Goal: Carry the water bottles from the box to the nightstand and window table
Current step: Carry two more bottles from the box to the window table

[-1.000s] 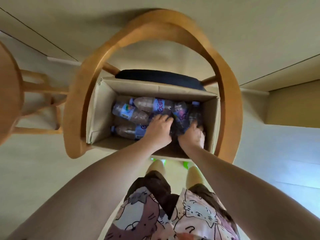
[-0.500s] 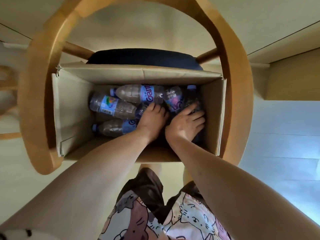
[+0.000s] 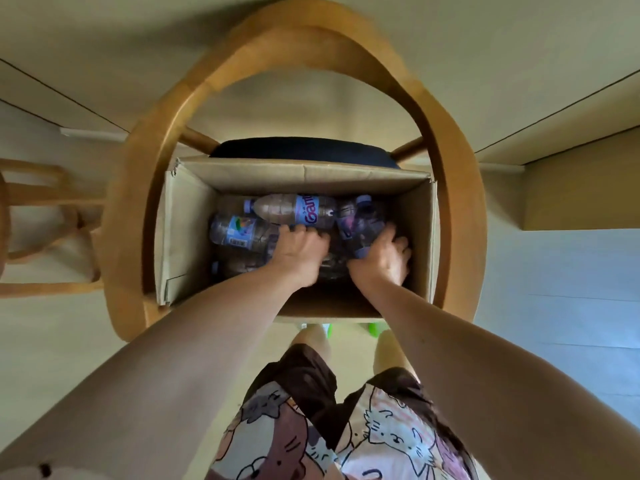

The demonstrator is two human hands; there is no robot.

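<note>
Water bottles (image 3: 291,211) lie on their sides in a heap at the bottom of the cardboard box (image 3: 180,237), which sits on the wooden chair (image 3: 460,209). I see my left hand (image 3: 299,249) curled over one near the box's middle, and my right hand (image 3: 382,259) wrapped around a purple-labelled bottle (image 3: 356,225) toward the right wall.

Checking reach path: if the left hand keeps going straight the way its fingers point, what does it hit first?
Likely the bottle with the blue Gamo label lying just beyond the left hand, then the box's far wall. Depth is unclear.
</note>
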